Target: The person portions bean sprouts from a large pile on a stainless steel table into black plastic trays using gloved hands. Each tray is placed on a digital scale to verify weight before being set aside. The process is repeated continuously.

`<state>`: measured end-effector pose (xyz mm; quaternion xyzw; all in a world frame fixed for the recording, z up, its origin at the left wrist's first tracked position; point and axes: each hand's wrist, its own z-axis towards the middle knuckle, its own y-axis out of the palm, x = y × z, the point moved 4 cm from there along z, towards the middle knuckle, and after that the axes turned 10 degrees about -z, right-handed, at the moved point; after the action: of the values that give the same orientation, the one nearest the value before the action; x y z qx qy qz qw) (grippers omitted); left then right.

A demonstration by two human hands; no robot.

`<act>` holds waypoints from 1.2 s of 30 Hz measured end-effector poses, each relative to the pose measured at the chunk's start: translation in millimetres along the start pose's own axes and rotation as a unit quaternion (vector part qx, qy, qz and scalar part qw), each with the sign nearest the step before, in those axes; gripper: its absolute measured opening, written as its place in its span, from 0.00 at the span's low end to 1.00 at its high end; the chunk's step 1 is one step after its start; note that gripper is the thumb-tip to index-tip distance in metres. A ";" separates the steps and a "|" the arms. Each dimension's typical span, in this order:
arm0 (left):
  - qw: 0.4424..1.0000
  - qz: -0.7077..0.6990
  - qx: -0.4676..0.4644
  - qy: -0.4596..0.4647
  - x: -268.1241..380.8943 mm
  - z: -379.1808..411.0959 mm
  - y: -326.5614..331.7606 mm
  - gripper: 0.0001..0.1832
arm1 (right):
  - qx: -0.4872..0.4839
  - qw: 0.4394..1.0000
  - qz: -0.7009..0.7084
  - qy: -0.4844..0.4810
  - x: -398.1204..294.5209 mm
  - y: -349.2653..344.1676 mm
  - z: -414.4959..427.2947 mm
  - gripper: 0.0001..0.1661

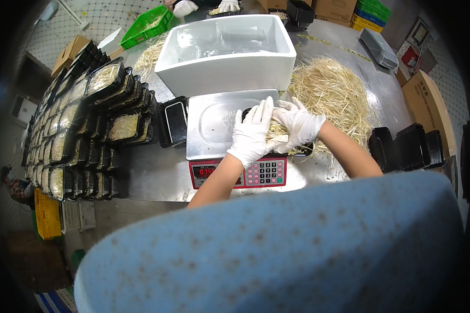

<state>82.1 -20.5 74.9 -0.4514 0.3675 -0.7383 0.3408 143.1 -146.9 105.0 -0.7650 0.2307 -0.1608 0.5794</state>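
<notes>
My left hand [252,135], in a white glove, lies with extended fingers against the left side of a bunch of bean sprouts [276,131]. From the other side, my gloved right hand [299,123] cups the same bunch. Beneath them is a black plastic tray [307,150], mostly hidden, at the right part of a digital scale's metal pan [209,121]. The scale's red front panel [239,174] carries a lit display, partly covered by my left forearm. A large loose heap of bean sprouts [337,98] spreads to the right of my right hand.
A white foam box [223,74] with clear plastic inside stands behind the scale. Left are stacked sprout-filled trays [123,127] and a smartphone [176,122] in a black tray. Empty black trays [411,146] stand right. Another person's gloved hands [229,5] work beyond the box.
</notes>
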 end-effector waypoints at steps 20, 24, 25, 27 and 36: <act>0.998 -0.024 -0.052 -0.025 3.3 0.8 -8.7 0.63 | 0.235 0.943 0.232 -0.051 55.8 7.0 -56.1 0.51; 0.999 -0.028 -0.020 0.003 19.4 0.7 -49.5 0.65 | 0.264 0.895 0.356 0.043 85.2 24.7 -94.6 0.47; 1.000 -0.029 -0.004 0.011 15.2 -4.9 -65.5 0.66 | 0.260 0.876 0.401 0.056 86.4 25.5 -100.7 0.45; 0.997 -0.056 0.052 -0.003 -13.7 -21.5 -98.1 0.56 | 0.254 0.858 0.435 0.098 92.2 33.3 -114.8 0.45; 0.973 -0.224 0.008 -0.058 -16.9 -4.7 -18.3 0.55 | 0.266 0.936 0.232 0.003 40.4 -4.6 -66.3 0.52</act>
<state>80.8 3.8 81.9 -0.5616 0.2306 -0.7712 0.1915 143.8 -221.5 126.9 -0.5078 0.3518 -0.0798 0.7823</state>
